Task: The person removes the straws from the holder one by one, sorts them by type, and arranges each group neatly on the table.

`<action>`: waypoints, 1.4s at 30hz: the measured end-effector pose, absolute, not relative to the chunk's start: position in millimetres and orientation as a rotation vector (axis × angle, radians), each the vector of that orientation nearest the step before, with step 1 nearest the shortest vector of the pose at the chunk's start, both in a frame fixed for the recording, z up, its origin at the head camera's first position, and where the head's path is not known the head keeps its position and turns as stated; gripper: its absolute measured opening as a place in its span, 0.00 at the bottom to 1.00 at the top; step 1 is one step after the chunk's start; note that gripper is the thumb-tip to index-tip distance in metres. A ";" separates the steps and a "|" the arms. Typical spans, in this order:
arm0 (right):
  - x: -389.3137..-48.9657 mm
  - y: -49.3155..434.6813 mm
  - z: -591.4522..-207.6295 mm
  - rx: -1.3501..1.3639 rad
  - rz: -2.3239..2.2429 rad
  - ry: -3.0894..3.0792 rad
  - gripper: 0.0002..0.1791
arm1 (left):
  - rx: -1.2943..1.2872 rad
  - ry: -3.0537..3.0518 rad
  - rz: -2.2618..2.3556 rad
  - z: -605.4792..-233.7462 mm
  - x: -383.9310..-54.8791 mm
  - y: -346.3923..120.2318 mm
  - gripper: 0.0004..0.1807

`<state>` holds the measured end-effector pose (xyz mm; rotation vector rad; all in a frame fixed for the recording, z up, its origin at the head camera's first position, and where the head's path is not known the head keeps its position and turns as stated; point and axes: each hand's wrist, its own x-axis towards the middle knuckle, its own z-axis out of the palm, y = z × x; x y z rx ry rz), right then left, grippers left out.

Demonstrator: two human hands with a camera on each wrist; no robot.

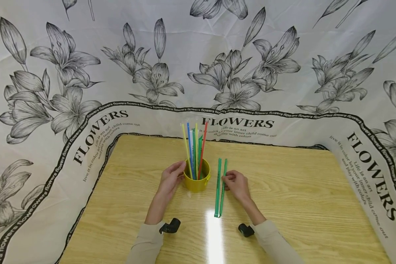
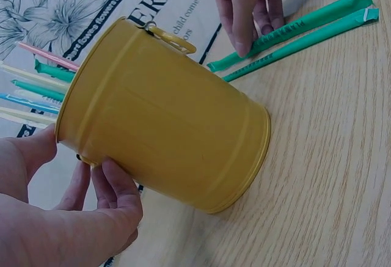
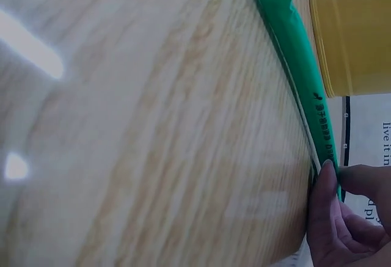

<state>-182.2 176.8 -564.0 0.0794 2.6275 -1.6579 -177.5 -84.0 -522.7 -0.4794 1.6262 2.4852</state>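
Note:
A small yellow metal bucket (image 1: 197,186) stands upright with a red straw (image 1: 204,143), a blue straw (image 1: 190,143), several yellow ones and some green-wrapped ones in it. My left hand (image 1: 169,179) grips the bucket's left side, thumb at the rim and fingers curled by the handle lug, as the left wrist view shows. To the right of the bucket, two straws in green paper wrappers lie side by side on the table. My right hand (image 1: 238,186) pinches the right-hand green-wrapped straw (image 3: 305,65) between thumb and fingertips; the other wrapped straw (image 1: 218,187) lies just left of it.
The light wooden table (image 1: 300,190) has a bright glare streak near its front. A white cloth with flower drawings and lettering (image 1: 237,123) hangs along the back and sides. Black wrist mounts (image 1: 170,226) show at both sleeves.

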 end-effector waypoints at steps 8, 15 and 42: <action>-185.8 174.8 -567.1 0.091 -1.626 2.637 0.11 | -0.482 1.621 2.484 -523.8 -177.3 -83.8 0.20; -186.1 174.7 -566.4 0.097 -1.633 2.625 0.10 | -0.491 1.616 2.485 -524.9 -178.4 -84.0 0.19; -197.3 161.4 -513.8 -0.096 -1.792 2.638 0.13 | -0.475 1.615 2.486 -526.2 -178.2 -84.1 0.18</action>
